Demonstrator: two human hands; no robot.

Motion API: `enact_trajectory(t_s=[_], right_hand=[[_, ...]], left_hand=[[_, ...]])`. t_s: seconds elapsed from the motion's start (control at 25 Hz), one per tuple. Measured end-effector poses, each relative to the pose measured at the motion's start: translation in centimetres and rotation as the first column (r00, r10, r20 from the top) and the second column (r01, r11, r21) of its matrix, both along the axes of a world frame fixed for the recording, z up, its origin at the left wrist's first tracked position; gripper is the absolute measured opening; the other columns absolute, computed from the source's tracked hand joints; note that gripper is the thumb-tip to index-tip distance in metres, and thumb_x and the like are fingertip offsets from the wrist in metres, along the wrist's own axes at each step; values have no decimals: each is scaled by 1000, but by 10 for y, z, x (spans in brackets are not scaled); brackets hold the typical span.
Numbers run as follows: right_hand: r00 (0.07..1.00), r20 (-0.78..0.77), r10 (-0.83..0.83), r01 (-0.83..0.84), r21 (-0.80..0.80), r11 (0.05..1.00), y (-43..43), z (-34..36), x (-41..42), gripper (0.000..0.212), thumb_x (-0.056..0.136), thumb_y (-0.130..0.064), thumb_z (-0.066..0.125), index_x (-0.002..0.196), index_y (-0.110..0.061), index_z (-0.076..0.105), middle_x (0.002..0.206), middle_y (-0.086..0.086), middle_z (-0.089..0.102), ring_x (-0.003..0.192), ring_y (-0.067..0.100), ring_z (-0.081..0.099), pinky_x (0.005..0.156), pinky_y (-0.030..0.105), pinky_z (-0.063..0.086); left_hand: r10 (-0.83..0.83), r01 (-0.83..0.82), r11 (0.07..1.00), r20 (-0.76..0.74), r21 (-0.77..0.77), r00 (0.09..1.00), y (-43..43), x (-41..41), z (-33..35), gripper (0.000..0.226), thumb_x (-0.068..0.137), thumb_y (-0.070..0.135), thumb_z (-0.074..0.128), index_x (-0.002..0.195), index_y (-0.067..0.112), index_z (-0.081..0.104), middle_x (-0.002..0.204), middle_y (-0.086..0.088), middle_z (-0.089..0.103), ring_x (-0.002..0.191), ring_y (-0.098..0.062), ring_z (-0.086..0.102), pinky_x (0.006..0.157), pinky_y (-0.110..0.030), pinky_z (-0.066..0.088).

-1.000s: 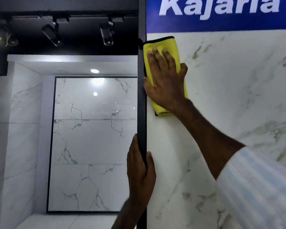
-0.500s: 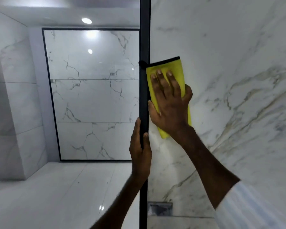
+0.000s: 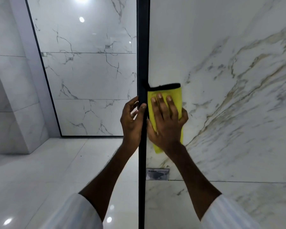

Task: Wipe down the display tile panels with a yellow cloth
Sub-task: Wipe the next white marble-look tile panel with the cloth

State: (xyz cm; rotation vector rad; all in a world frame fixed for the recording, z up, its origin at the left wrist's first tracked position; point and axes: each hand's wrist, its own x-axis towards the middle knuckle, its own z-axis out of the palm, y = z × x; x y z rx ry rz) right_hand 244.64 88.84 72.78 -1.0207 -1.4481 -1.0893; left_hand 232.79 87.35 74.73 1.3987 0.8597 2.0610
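A white marble-look display tile panel (image 3: 221, 66) fills the right half of the view, edged on its left by a black frame (image 3: 143, 38). My right hand (image 3: 167, 123) lies flat with straight fingers on a yellow cloth (image 3: 175, 93) with a black top hem, pressing it against the panel right beside the frame. My left hand (image 3: 130, 119) grips the black frame at the same height, thumb on the front and fingers round the far side. The cloth's lower end shows below my right palm.
A small label plate (image 3: 157, 174) sits on the panel near a horizontal tile joint. Behind the frame stands another framed marble panel (image 3: 89, 71), with a glossy white tiled floor (image 3: 40, 171) and a tiled column (image 3: 12, 96) at the left.
My right hand has slid the cloth down the panel along the frame, from just under the blue sign to mid height. My left hand stayed on the frame.
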Motion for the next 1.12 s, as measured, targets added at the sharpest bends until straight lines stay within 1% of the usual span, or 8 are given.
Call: enact_trajectory(t_s=[0.12, 0.28, 0.4, 0.52, 0.6, 0.8, 0.96, 1.12], right_hand=[[999, -37, 14, -15, -27, 1000, 1, -38, -4, 71, 97, -43, 56, 160, -19, 38, 168, 2, 34, 152, 27, 33, 110, 62, 28], [994, 108, 9, 11, -182, 983, -12, -142, 4, 84, 89, -46, 63, 163, -23, 30, 171, -2, 23, 150, 27, 30, 107, 61, 31], [991, 135, -8, 27, -136, 990, -6, -97, 30, 81, 88, -49, 62, 159, -24, 33, 166, 0, 30, 149, 27, 30, 108, 58, 27], [991, -106, -85, 75, -91, 993, -1, -57, 77, 75, 95, -51, 54, 159, -18, 32, 162, 8, 34, 150, 31, 30, 109, 59, 27], [979, -176, -100, 83, -102, 991, -4, -95, 97, 75, 96, -49, 54, 159, -16, 30, 162, 11, 33, 150, 35, 30, 109, 61, 27], [991, -28, -130, 112, -347, 931, -28, -238, 99, 78, 91, -51, 58, 155, -14, 32, 163, 10, 25, 136, 39, 40, 99, 61, 37], [996, -28, -82, 71, -282, 957, -25, -177, 83, 79, 89, -49, 57, 157, -17, 34, 160, 10, 33, 138, 35, 36, 100, 54, 31], [1000, -18, 14, -18, -237, 971, -16, -132, 38, 74, 93, -46, 55, 158, -17, 38, 161, 8, 34, 145, 32, 33, 103, 59, 32]], left_hand=[[38, -38, 998, -9, 40, 999, 0, 3, -6, 37, 100, 24, 68, 136, 18, 62, 134, 0, 67, 129, -13, 61, 109, -50, 52], [71, -69, 993, -20, 92, 997, -3, 5, -24, 32, 102, 21, 65, 133, 20, 61, 134, -1, 66, 129, -19, 62, 108, -49, 53], [90, -84, 989, -49, 119, 995, -3, 6, -37, 33, 103, 20, 63, 136, 19, 59, 137, 0, 65, 130, -19, 60, 106, -44, 54], [110, -104, 987, -41, 122, 993, -3, 15, -43, 37, 104, 16, 61, 140, 22, 54, 141, -1, 61, 133, -17, 57, 107, -36, 52], [100, -98, 989, -15, 115, 995, -5, 21, -49, 41, 104, 13, 60, 143, 22, 50, 145, -1, 57, 136, -13, 54, 110, -29, 49], [65, -63, 995, -26, 83, 998, -8, 22, -66, 48, 103, 10, 61, 146, 23, 47, 148, 1, 54, 139, -15, 52, 115, -39, 47], [51, -48, 998, -82, 41, 995, -14, 4, -91, 39, 103, 13, 60, 141, 18, 56, 141, -4, 62, 131, -21, 59, 107, -42, 53], [14, -16, 1000, -107, -18, 994, -21, -4, -120, 34, 103, 14, 57, 137, 12, 60, 136, -6, 65, 126, -25, 63, 104, -47, 54]])
